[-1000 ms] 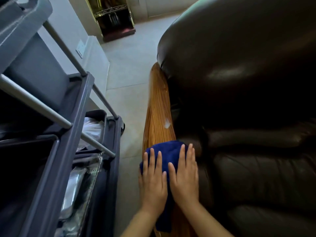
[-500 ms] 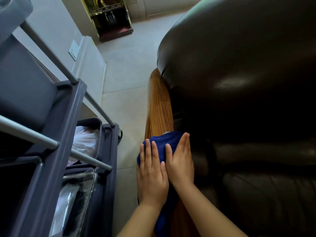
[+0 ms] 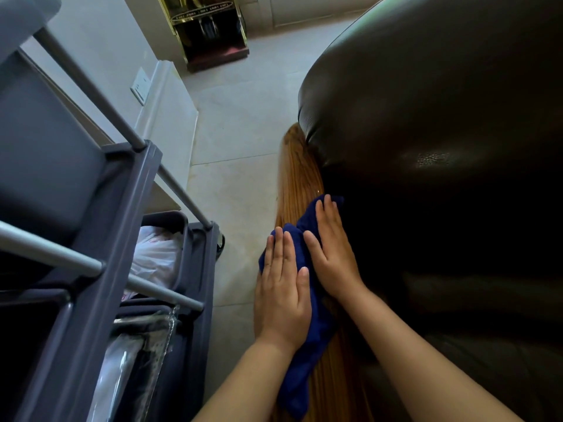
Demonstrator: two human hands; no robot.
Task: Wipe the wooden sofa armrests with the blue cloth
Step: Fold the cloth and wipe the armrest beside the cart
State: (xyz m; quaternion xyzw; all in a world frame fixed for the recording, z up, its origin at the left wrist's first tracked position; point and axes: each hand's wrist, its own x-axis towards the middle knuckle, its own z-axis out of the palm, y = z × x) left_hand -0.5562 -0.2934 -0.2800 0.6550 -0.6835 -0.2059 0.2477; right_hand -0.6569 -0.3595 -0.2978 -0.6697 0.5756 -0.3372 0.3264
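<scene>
A long wooden armrest (image 3: 297, 175) runs away from me along the left side of a dark leather sofa (image 3: 441, 147). A blue cloth (image 3: 304, 360) lies along the armrest, with its near end trailing toward me. My left hand (image 3: 283, 287) presses flat on the cloth at the armrest's outer edge. My right hand (image 3: 332, 254) presses flat on the cloth a little farther ahead, close against the sofa's leather. Both palms hide the middle of the cloth.
A grey cleaning cart (image 3: 100, 269) with metal rails stands close on the left, holding a white plastic bag (image 3: 155, 257). Pale tiled floor (image 3: 234, 184) runs between cart and armrest. A dark cabinet (image 3: 210, 35) stands at the far wall.
Both hands have slid the blue cloth forward along the armrest, away from me. The right hand now leads the left, and the cloth covers the pale spot seen earlier.
</scene>
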